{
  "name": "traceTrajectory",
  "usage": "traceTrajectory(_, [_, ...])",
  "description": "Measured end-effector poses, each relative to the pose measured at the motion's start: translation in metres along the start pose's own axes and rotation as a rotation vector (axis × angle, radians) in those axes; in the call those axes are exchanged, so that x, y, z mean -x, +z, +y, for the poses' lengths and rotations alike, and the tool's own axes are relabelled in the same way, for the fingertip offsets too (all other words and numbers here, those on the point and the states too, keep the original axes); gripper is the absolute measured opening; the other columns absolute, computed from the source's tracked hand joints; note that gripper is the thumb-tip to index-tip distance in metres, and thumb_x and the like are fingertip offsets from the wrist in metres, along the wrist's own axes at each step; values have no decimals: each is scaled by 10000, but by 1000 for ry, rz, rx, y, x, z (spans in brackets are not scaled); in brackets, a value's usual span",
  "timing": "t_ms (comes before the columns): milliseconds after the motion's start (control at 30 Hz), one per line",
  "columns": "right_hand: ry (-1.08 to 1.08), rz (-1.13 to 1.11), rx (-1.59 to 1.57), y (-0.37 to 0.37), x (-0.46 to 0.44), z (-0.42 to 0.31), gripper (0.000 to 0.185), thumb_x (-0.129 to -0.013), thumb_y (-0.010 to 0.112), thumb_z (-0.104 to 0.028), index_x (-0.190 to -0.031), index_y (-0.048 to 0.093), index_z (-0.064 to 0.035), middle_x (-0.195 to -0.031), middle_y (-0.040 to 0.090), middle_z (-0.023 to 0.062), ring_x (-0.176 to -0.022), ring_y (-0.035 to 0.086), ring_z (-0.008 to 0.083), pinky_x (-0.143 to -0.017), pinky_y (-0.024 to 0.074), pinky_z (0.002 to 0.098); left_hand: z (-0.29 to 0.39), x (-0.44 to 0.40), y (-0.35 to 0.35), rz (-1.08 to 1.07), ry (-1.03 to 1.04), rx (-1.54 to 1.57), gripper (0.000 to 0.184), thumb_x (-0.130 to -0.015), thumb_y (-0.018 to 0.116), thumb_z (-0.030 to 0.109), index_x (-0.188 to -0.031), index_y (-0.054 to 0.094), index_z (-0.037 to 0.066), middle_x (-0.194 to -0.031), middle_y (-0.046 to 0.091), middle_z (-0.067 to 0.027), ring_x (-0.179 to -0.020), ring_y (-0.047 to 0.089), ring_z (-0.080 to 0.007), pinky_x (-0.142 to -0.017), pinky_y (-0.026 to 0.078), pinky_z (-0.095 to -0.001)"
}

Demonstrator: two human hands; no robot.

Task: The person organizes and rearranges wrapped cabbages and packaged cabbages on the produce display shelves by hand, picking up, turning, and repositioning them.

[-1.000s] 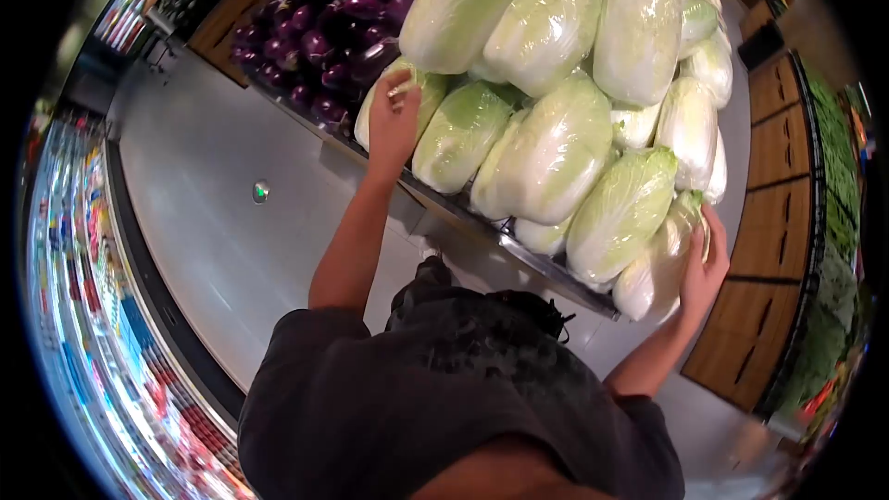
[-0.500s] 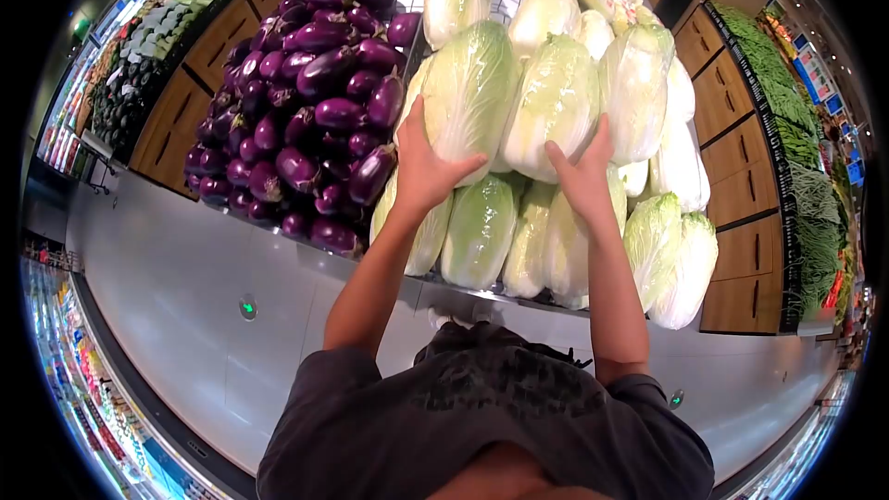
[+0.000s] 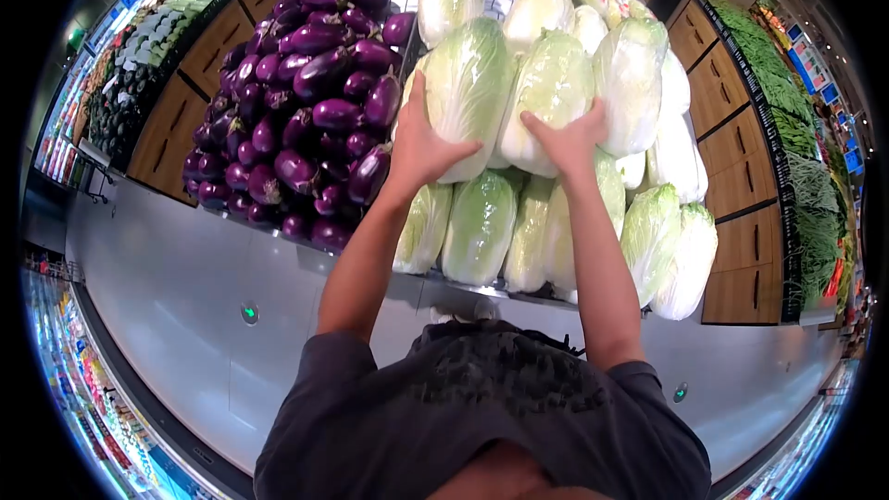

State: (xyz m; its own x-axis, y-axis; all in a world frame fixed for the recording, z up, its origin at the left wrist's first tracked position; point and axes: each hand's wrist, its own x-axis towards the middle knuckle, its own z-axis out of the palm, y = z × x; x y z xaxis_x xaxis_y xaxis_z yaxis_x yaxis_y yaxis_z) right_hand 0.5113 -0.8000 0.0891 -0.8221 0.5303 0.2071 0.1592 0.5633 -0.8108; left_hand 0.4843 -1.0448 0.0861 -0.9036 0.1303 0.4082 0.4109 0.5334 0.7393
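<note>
A plastic-wrapped napa cabbage (image 3: pixel 472 83) lies at the front left of a stacked pile. My left hand (image 3: pixel 426 150) grips its lower left side, fingers along the edge and thumb across the front. Beside it rests a second wrapped napa cabbage (image 3: pixel 553 83). Around the lower right of that one is my right hand (image 3: pixel 572 141), its thumb over the front and its fingertips at the right edge. Another napa cabbage (image 3: pixel 630 93) is just right of those fingertips. Below both hands sits a lower row with a greener napa cabbage (image 3: pixel 480 231).
Purple eggplants (image 3: pixel 301 83) are heaped left of the cabbages, past a thin divider (image 3: pixel 405 60). Wooden drawer units (image 3: pixel 752 241) with green vegetables (image 3: pixel 755 65) on top stand at the right. Pale floor (image 3: pixel 204 268) stretches below the display.
My right thumb has slid left and up over the front of the second cabbage. The left hand keeps nearly the same place on its cabbage. The whole view has shifted slightly.
</note>
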Motion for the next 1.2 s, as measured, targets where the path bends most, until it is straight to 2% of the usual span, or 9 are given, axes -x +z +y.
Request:
traceTrajectory(167, [44, -33, 37, -10, -2, -13, 1512, -576, 1002, -500, -1616, 24, 1, -1500, 202, 440, -1340, 436, 524, -1142, 423, 463, 9, -8, -10, 6, 1, 56, 1356, -576, 983, 297, -1586, 195, -149, -1468, 525, -340, -1350, 575, -385, -1135, 454, -415])
traceTrajectory(333, [40, -65, 82, -20, 5, -20, 1511, -576, 988, -545, -1624, 35, -17, -1483, 230, 420, -1307, 488, 530, -1111, 466, 466, -9, -21, -12, -101, -77, 197, 1348, -589, 976, 286, -1603, 189, -125, -1459, 548, -317, -1319, 602, -353, -1105, 482, -393])
traceTrajectory(400, [139, -118, -7, -24, 8, -35, 1457, -587, 987, -517, -1629, 100, -16, -1558, 223, 377, -1445, 324, 498, -1207, 352, 512, -14, -32, -10, -146, -94, 189, 1341, -592, 970, 272, -1604, 187, -127, -1461, 547, -306, -1319, 598, -341, -1094, 488, -379])
traceTrajectory(467, [86, -40, 54, -17, 6, -28, 1470, -567, 985, -546, -1632, 118, -21, -1539, 239, 385, -1398, 391, 511, -1184, 388, 494, -5, -36, -15, -171, -71, 204, 1326, -599, 964, 242, -1602, 183, -132, -1461, 550, -290, -1313, 597, -320, -1081, 495, -368])
traceTrajectory(667, [77, 13, -13, -12, 4, -26, 1467, -538, 1003, -485, -1639, 147, -28, -1465, 323, 382, -1347, 425, 488, -1166, 400, 471, 12, -45, -22, -278, -206, 346, 1295, -623, 952, 185, -1605, 171, -134, -1441, 568, -263, -1273, 618, -296, -1067, 503, -363])
traceTrajectory(900, [39, 24, 38, -14, 3, -33, 1469, -547, 1005, -462, -1654, 133, -48, -1427, 329, 351, -1305, 440, 465, -1156, 403, 452, 13, -33, -21, -216, -230, 335, 1246, -678, 925, 119, -1627, 147, -97, -1541, 445, -252, -1342, 549, -310, -1096, 484, -392])
traceTrajectory(1067, [44, -41, 44, -7, -2, -19, 1471, -574, 998, -467, -1662, 95, -66, -1458, 260, 343, -1285, 451, 470, -1153, 404, 464, 2, -24, -19, -205, -254, 385, 1343, -610, 974, 191, -1600, 130, -144, -1497, 489, -284, -1323, 579, -323, -1080, 500, -380])
traceTrajectory(1133, [-20, -18, -26, -7, 0, -13, 1454, -597, 991, -467, -1661, 89, -59, -1474, 235, 349, -1292, 446, 490, -1149, 411, 462, -11, -22, -11, -188, -77, 314, 1370, -609, 992, 229, -1599, 124, -147, -1501, 481, -292, -1339, 567, -326, -1090, 495, -386])
traceTrajectory(1200, [-22, -66, -50, -3, 9, -11, 1374, -665, 964, -446, -1656, 100, -48, -1492, 209, 360, -1347, 385, 504, -1156, 393, 471, -10, -17, -8, -159, -77, 189, 1395, -608, 1006, 272, -1599, 118, -147, -1506, 473, -309, -1367, 544, -338, -1114, 480, -400])
